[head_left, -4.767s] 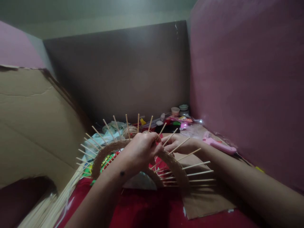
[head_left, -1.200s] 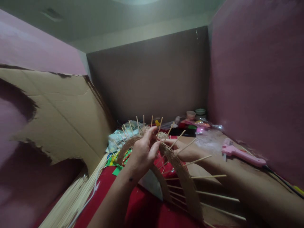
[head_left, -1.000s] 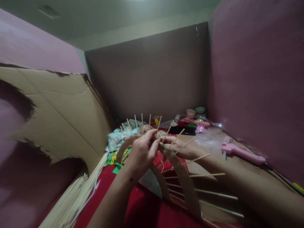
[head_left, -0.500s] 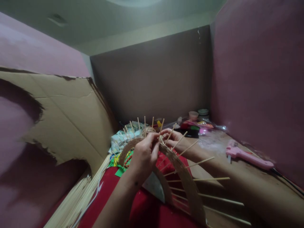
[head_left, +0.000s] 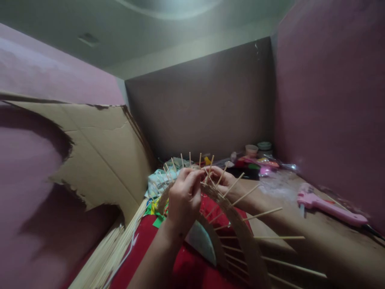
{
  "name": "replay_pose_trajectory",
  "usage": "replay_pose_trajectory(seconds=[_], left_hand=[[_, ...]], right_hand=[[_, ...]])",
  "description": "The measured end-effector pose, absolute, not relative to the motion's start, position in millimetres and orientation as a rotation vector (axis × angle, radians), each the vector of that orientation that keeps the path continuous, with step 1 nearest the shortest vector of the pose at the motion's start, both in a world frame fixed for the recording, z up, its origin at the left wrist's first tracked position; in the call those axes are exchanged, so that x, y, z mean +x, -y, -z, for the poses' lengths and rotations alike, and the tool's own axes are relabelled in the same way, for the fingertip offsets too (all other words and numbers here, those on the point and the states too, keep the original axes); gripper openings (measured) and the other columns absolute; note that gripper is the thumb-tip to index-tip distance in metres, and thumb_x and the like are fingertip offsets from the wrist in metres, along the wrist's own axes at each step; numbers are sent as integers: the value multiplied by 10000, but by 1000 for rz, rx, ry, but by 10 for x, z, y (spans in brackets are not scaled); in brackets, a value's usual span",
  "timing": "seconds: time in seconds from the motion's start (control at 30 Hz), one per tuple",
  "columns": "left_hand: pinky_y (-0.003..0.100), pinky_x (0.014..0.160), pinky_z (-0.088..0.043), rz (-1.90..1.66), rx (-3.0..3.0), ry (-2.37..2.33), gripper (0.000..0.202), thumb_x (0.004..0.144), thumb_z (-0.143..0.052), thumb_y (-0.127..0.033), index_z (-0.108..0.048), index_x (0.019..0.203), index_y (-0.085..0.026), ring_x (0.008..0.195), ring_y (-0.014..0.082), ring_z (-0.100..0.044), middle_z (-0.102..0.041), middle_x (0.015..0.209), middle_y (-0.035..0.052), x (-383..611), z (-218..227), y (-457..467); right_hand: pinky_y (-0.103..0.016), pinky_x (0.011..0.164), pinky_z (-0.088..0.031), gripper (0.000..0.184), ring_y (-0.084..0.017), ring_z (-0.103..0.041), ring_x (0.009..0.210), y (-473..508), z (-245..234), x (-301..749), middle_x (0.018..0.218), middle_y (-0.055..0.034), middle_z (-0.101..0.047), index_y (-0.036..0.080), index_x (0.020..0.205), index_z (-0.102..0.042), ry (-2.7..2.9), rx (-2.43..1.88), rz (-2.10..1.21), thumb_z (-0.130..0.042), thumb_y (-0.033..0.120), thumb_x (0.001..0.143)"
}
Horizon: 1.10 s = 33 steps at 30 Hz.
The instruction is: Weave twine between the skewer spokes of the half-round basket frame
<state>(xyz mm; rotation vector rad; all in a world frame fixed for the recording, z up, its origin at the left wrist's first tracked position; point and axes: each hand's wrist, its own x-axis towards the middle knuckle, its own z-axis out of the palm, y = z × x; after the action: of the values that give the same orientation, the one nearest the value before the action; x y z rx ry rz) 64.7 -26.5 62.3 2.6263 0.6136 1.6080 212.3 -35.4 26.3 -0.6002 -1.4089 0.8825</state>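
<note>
A round frame of thin wooden sticks [head_left: 233, 185] stands tilted before me, the sticks fanning outward through a brown woven twine band [head_left: 224, 197]. My left hand [head_left: 185, 192] is closed at the band's top edge, thumb and fingertips pinched on a thin strand of twine. Just right of it, my right hand [head_left: 221, 179] reaches from behind the sticks, its fingers curled and closed at the same strand. The fingertips nearly meet between two sticks and partly cover the strand. Inside the frame shows a pale, half-round panel [head_left: 202, 243].
A bundle of pale sticks [head_left: 104, 251] lies at the left beside a torn cardboard sheet [head_left: 102, 160]. At the right rests a pink glue gun [head_left: 332, 207] with its cord. Plastic bags, a pink cup [head_left: 251, 150] and a light-blue patterned cloth [head_left: 156, 180] lie toward the back wall.
The whole view has shifted, so things appear further right and lower. My left hand has risen slightly against the band, its fingertips now closer to the right hand's.
</note>
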Motion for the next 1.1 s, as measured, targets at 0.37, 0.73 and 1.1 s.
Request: replay_pose_trajectory(seconds=[0.37, 0.73, 1.1], left_hand=[[385, 847, -443, -1467, 2980, -481, 84, 822, -542, -169, -604, 768, -188, 1005, 194, -463, -505, 1075, 65, 646, -817, -57], [241, 636, -405, -1226, 2872, -533, 132, 822, -477, -103, -526, 717, -168, 691, 107, -488, -539, 740, -2, 612, -928, -122], [283, 635, -416, -1869, 2434, -1120, 80, 777, -522, -167, -572, 714, -169, 661, 140, -519, -570, 713, 16, 527, -1316, -265]], right_hand=[[-236, 587, -383, 338, -85, -483, 612, 417, -356, 2043, 699, 41, -543, 186, 923, -567, 1401, -624, -1080, -726, 331, 663], [-229, 556, -439, 421, -100, -572, 601, 428, -205, 2368, 798, -25, -663, 164, 1033, -630, 1272, -768, -1211, -730, 218, 628], [-379, 881, -449, 534, -211, -639, 887, 515, 49, 2485, 921, -66, -695, 168, 1018, -641, 1324, -649, -1532, -760, 118, 500]])
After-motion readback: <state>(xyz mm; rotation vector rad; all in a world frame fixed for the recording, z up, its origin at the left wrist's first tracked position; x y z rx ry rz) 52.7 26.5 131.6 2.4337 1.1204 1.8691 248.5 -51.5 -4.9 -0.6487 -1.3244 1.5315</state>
